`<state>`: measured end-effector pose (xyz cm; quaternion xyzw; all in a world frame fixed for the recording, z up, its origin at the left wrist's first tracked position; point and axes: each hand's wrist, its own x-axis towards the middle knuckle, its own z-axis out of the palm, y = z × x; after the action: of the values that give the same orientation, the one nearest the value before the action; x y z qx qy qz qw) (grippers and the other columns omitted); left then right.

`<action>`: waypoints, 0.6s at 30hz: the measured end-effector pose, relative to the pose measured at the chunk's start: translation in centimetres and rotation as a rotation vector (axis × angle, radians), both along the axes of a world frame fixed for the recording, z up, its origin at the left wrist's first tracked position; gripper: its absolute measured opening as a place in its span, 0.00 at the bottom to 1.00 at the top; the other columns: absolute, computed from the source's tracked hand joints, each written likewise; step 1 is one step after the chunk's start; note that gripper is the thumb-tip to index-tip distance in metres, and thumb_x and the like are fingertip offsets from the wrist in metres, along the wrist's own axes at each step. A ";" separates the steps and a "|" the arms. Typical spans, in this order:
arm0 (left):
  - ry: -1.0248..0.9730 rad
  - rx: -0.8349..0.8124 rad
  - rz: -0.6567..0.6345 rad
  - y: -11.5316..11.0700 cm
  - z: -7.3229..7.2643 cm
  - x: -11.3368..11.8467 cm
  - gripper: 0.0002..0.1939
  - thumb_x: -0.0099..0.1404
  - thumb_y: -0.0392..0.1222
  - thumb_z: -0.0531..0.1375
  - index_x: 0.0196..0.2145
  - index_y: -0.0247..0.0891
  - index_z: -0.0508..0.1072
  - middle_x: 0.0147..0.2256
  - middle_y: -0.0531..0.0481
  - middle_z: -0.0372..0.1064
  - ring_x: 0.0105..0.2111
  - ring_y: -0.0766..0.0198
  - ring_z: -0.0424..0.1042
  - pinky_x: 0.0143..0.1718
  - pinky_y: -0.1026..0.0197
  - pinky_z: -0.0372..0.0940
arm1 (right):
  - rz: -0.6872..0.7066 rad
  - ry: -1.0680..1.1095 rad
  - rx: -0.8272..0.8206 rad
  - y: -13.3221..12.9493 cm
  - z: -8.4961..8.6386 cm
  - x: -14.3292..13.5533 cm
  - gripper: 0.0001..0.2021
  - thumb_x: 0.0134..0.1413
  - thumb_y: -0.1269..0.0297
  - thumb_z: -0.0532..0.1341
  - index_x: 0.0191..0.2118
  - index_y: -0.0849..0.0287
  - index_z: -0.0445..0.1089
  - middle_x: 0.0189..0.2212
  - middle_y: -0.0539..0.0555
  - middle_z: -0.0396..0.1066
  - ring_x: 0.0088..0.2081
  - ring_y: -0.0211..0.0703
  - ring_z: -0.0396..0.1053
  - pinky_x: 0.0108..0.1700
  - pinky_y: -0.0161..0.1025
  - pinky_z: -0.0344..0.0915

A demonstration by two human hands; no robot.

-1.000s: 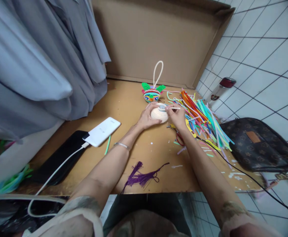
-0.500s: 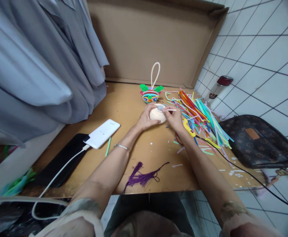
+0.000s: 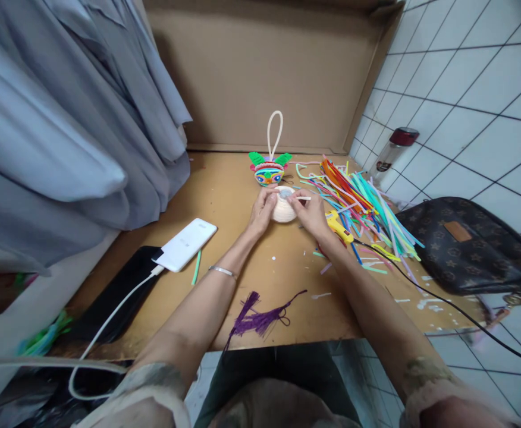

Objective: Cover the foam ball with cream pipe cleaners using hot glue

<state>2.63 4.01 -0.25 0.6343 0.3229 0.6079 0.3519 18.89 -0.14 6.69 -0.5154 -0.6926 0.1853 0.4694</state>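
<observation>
A cream ball wound in rings (image 3: pixel 283 213), with a greyish patch on top, sits between my hands over the middle of the table. My left hand (image 3: pixel 261 211) is closed around its left side. At its upper right, my right hand (image 3: pixel 310 212) pinches a cream pipe cleaner (image 3: pixel 304 198) against the ball; the free end sticks out to the right. Just behind the ball stands a colourful animal-head ornament (image 3: pixel 268 174) with green ears and a cream loop. Near my right wrist lies a yellow glue gun (image 3: pixel 339 227).
Loose pipe cleaners (image 3: pixel 354 196) spread at right, beside a dark patterned bag (image 3: pixel 470 249) and a red-capped bottle (image 3: pixel 392 151). The glue gun's black cord crosses the right side. A purple tassel (image 3: pixel 256 321) lies at front; a white power bank (image 3: pixel 187 245) with cable lies left.
My left fingers have shifted up along the ball's left side, uncovering more of its front. The right hand still pinches the pipe cleaner. The whole view has shifted slightly.
</observation>
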 end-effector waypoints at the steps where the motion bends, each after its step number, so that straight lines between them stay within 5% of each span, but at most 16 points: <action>1: 0.003 -0.002 0.005 0.0 0.0 0.0 0.30 0.65 0.74 0.57 0.46 0.46 0.72 0.62 0.44 0.70 0.65 0.49 0.69 0.68 0.44 0.62 | -0.002 -0.006 -0.001 0.0 0.0 0.0 0.13 0.58 0.53 0.62 0.28 0.54 0.71 0.25 0.50 0.73 0.31 0.43 0.68 0.37 0.38 0.61; 18: -0.099 -0.053 0.054 0.3 -0.4 0.8 0.24 0.65 0.67 0.62 0.43 0.44 0.72 0.60 0.45 0.72 0.63 0.50 0.70 0.67 0.44 0.63 | 0.002 -0.018 0.008 -0.3 0.0 -0.1 0.11 0.58 0.57 0.62 0.27 0.55 0.71 0.27 0.51 0.73 0.30 0.42 0.66 0.37 0.38 0.60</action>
<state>3.46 4.28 -0.67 0.5850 0.3380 0.6391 0.3675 18.75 -0.46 6.70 -0.5147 -0.6979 0.1784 0.4650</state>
